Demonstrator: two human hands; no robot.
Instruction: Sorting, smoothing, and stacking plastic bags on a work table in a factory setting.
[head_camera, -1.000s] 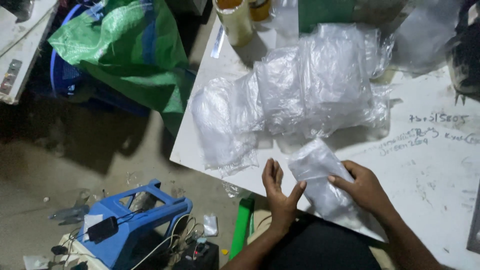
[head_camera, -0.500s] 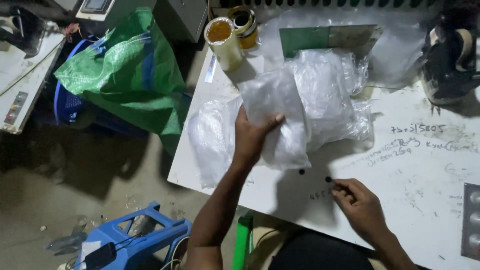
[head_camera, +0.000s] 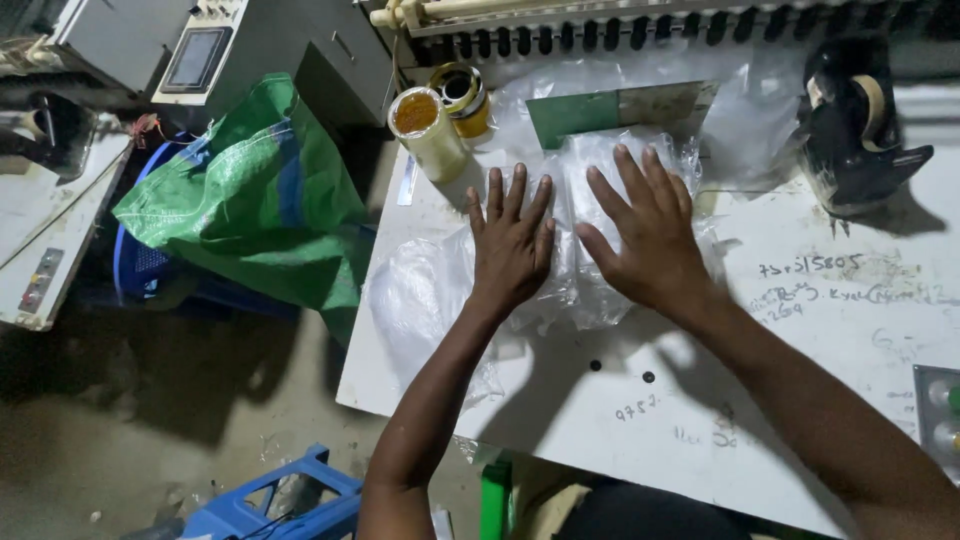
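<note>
Left hand: your left hand (head_camera: 512, 243) lies flat and open, fingers spread, palm down on the pile of clear plastic bags (head_camera: 600, 215); it grips nothing.
Right hand: your right hand (head_camera: 645, 235) is also open and flat, fingers fanned out, pressing on the same pile just beside the left hand.
Bags: the pile sits on the white table (head_camera: 800, 330), toward its far left part, with more loose clear plastic (head_camera: 420, 300) spilling to the left edge.
Beyond the pile: two rolls of tape (head_camera: 428, 130) stand at the table's far corner, one pale and one darker behind it, and a green sheet (head_camera: 580, 112) lies just past your fingertips.
Right of the pile: a black tape dispenser (head_camera: 850, 120) stands well apart from your hands.
Beside the table: a green woven sack (head_camera: 250, 200) rests to the left, and a blue plastic stool (head_camera: 270, 500) is on the floor below.
</note>
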